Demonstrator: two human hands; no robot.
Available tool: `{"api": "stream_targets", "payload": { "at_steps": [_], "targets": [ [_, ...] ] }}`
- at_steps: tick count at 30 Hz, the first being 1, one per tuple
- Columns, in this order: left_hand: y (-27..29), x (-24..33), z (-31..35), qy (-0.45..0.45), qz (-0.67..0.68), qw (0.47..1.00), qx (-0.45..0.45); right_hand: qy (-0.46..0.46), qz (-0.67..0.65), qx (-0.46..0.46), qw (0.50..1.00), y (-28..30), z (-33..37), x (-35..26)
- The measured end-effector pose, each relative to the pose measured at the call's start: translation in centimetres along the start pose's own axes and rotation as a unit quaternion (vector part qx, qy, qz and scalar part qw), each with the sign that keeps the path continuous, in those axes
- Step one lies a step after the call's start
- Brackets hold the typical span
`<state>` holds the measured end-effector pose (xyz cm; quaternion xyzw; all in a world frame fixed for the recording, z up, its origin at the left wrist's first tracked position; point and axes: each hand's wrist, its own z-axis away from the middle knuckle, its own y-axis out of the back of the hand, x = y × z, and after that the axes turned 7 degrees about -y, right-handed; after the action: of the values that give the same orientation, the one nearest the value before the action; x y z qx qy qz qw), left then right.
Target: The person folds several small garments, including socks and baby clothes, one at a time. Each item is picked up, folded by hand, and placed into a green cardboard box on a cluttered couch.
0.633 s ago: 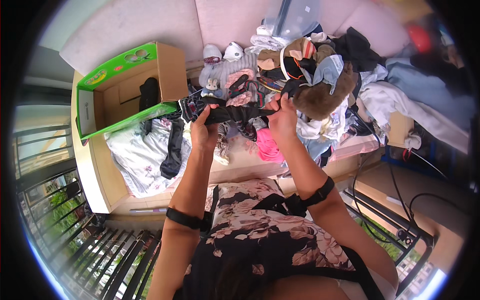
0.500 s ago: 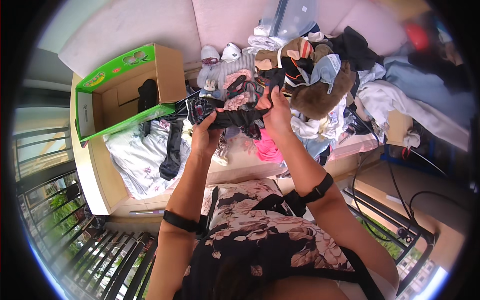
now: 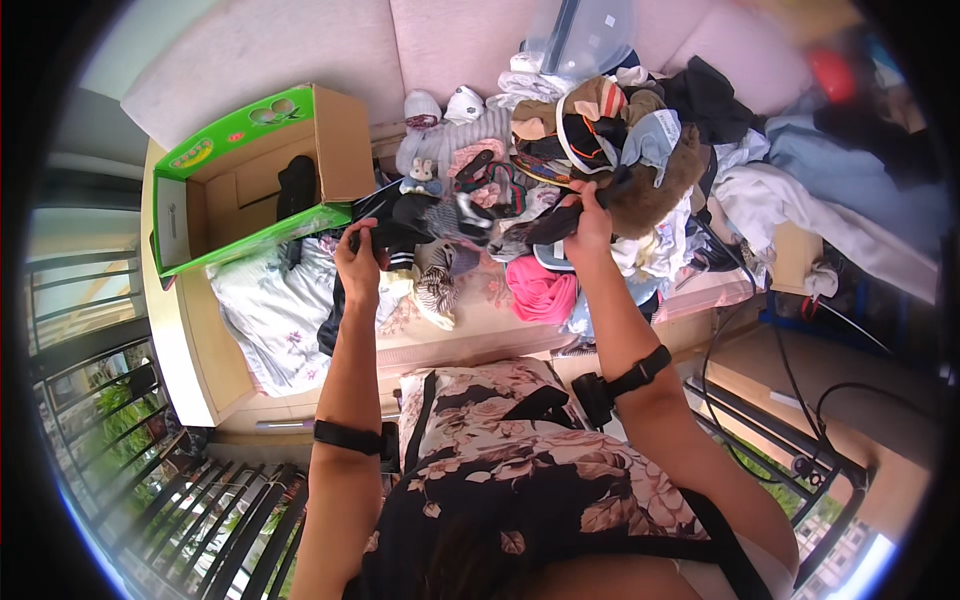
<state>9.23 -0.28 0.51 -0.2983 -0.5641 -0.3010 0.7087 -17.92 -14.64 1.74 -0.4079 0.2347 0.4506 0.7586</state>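
My left hand [image 3: 358, 262] is closed on a dark sock [image 3: 402, 222], which stretches toward the middle and is smeared by motion. To the right, my right hand [image 3: 590, 232] pinches another dark sock [image 3: 548, 224]. Whether the two pieces still touch in the middle, I cannot tell. Both hands are above the clothes on the sofa. Just below lie a striped sock [image 3: 437, 288] and a bright pink bundled cloth [image 3: 541, 290].
A green cardboard box [image 3: 343, 160] lies open at the left with a dark item [image 3: 297, 186] inside. White floral fabric [image 3: 275, 315] lies in front of it. Caps, a brown furry piece [image 3: 650, 200] and clothes pile up at the right. Black cables [image 3: 785, 345] hang on the right.
My hands have moved apart, the left outward to the left and the right slightly rightward. The dark bundle held between them is now spread out into separate-looking ends.
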Motion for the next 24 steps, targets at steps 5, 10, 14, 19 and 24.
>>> {"api": "stream_targets", "payload": {
  "at_steps": [5, 10, 14, 19, 24],
  "targets": [
    [1.6, -1.3, 0.0, 0.094, 0.154, 0.983, -0.037, 0.210, 0.634, -0.124, 0.734, 3.3, -1.3, -0.6],
    [-1.2, -0.2, 1.8, 0.117, 0.245, 0.946, -0.178, -0.036, 0.325, -0.248, 0.912, 1.1, 0.3, 4.6],
    [-2.6, 0.4, 3.2, 0.137, 0.231, 0.938, -0.220, 0.174, 0.527, -0.134, 0.821, -1.2, 0.9, 6.8],
    [-3.6, 0.4, 5.0, 0.095, 0.127, 0.914, -0.373, -0.410, 0.287, -0.265, 0.824, -2.5, 1.5, 6.7],
    [-3.4, 0.9, 5.7, 0.137, 0.288, 0.902, -0.290, -0.335, 0.169, -0.305, 0.875, -2.3, 4.8, 8.5]
  ]
}}
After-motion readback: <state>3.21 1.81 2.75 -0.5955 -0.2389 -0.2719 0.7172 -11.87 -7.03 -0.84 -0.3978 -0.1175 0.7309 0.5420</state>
